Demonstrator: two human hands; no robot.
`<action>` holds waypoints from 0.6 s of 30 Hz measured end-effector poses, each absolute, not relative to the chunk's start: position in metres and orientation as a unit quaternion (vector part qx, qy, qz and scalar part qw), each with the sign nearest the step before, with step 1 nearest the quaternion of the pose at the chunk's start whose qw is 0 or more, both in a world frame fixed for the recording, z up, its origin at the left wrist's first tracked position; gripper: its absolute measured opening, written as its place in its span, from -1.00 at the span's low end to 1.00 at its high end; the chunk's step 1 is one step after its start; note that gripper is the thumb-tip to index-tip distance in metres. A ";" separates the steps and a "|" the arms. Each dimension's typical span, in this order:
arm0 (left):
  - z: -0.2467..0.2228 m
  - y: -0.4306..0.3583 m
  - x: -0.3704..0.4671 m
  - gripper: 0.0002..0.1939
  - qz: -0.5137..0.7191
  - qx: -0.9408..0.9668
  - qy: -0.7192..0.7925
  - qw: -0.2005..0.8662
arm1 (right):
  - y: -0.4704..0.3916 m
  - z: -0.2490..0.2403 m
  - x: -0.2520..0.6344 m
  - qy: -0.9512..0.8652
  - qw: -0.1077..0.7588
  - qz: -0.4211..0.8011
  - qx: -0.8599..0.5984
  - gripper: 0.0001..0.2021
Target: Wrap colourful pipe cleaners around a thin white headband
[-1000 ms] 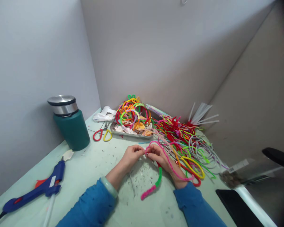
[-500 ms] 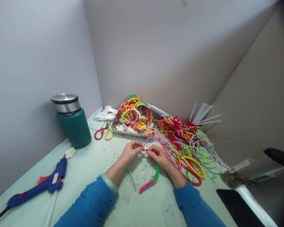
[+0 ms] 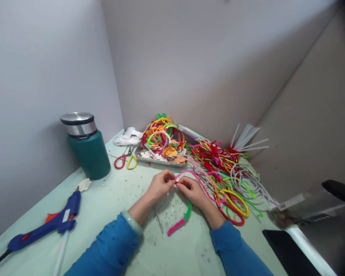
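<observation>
My left hand (image 3: 162,184) and my right hand (image 3: 192,188) meet low over the table, fingertips nearly touching. Both pinch a thin pink pipe cleaner (image 3: 200,180), which arcs from between the fingers over the right hand towards the right. A small red bit shows at the fingertips; the exact grip is partly hidden. From under my right hand a thicker green and pink pipe-cleaner strip (image 3: 176,227) curves down and left across the table; its upper end is hidden. A thin grey stick (image 3: 158,220) lies below my left hand.
Behind the hands is a metal tray (image 3: 161,163) with shells and pipe-cleaner rings. Red-and-yellow scissors (image 3: 126,161) lie left of it. Pipe cleaners (image 3: 215,157) heap at right beside large scissors (image 3: 232,207). A green flask (image 3: 89,155) and blue glue gun (image 3: 46,226) occupy the left.
My fingertips have drawn closer together, covering the white bit that showed between them. The pink pipe cleaner's loop has shifted slightly right and down. Small view shift otherwise.
</observation>
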State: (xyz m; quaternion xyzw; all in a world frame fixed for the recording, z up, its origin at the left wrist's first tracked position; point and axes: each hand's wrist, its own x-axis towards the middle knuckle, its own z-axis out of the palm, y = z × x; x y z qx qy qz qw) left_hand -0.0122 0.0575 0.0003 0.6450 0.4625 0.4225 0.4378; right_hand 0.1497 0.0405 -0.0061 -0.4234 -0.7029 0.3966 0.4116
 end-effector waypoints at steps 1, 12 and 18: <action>0.001 0.057 -0.013 -0.83 0.409 0.643 0.471 0.444 | 0.040 -0.006 0.150 -0.706 0.411 0.393 -0.422 -0.83; 0.022 0.048 -0.014 -0.78 0.353 0.544 0.503 0.572 | 0.042 -0.004 0.150 -0.663 0.435 0.451 -0.409 -0.88; 0.022 0.047 -0.015 -0.68 0.382 0.512 0.480 0.602 | 0.041 -0.001 0.150 -0.645 0.442 0.478 -0.399 -0.85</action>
